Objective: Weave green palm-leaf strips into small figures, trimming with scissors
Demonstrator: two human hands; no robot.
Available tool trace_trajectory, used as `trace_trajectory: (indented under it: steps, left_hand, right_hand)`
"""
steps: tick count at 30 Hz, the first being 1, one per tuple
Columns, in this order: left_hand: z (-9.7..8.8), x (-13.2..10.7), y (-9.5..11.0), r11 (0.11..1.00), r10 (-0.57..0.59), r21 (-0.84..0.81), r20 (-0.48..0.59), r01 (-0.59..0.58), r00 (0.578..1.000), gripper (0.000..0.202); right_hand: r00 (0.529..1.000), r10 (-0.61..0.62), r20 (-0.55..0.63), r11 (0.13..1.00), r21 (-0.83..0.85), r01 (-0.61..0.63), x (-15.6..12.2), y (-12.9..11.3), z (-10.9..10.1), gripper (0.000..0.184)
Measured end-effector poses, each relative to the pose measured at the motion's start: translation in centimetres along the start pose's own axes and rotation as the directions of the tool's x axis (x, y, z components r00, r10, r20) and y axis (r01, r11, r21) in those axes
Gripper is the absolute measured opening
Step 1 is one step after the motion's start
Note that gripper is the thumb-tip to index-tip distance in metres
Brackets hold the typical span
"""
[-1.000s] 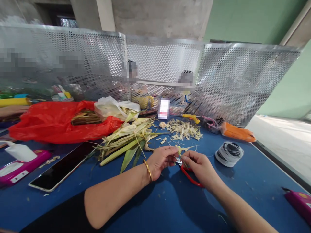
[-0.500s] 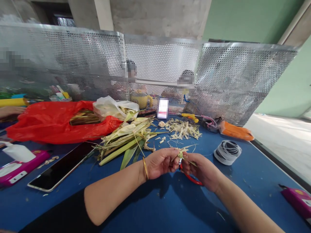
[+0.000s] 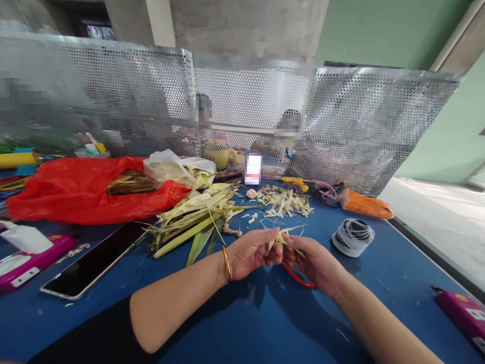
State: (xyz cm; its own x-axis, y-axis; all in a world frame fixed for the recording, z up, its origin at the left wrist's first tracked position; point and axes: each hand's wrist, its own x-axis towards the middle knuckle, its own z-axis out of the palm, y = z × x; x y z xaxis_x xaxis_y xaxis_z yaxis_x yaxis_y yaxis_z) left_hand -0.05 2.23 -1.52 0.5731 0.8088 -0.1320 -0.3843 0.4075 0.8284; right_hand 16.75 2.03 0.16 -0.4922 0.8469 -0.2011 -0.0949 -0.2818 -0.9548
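Observation:
My left hand and my right hand meet over the blue table, fingers pinched together on a small pale-green piece of folded leaf. The right hand also grips red-handled scissors, whose handle loop shows under the palm. A gold bangle sits on my left wrist. Just beyond the hands lies a bundle of green and yellow leaf strips. A heap of pale leaf trimmings lies farther back.
A red plastic bag with leaves lies at the left, and a phone and a pink case lie nearer. A coil of rubber bands, an orange tool and a pink object are at the right. A perforated metal screen closes the back, people behind it.
Both hands have drawn a little closer together on the leaf piece, which is now turned and pinched higher between the fingertips. The scissor blades are now tucked away under the right hand.

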Motion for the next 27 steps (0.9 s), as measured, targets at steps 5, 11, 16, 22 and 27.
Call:
trace_trajectory:
  steps: [5, 11, 16, 22, 27]
  left_hand:
    - [0.4, 0.1, 0.2, 0.946, 0.185, 0.301, -0.183, -0.124, 0.966, 0.028]
    - [0.8, 0.1, 0.1, 0.955, 0.199, 0.264, -0.244, -0.133, 0.949, 0.03]
    - [0.6, 0.0, 0.2, 0.968, 0.155, 0.23, -0.256, -0.096, 0.954, 0.033]
    - [0.1, 0.1, 0.6, 0.966, 0.171, 0.248, -0.387, -0.076, 0.906, 0.029]
    - [-0.4, 0.3, 0.8, 0.961, 0.141, 0.274, -0.402, -0.028, 0.905, 0.039]
  right_hand:
    - [0.994, -0.074, -0.083, 0.986, -0.155, 0.06, 0.2, 0.5, -0.2, 0.018]
    - [0.99, -0.105, -0.092, 0.98, -0.181, 0.087, 0.2, 0.7, -0.4, 0.02]
    - [0.989, -0.097, -0.107, 0.983, -0.163, 0.079, 0.2, 0.5, -0.2, 0.023]
    - [0.991, -0.042, -0.13, 0.979, -0.202, 0.016, 0.2, 0.1, -0.6, 0.045]
    - [0.984, -0.136, -0.116, 0.912, -0.402, 0.078, 0.3, 0.0, -1.0, 0.037]
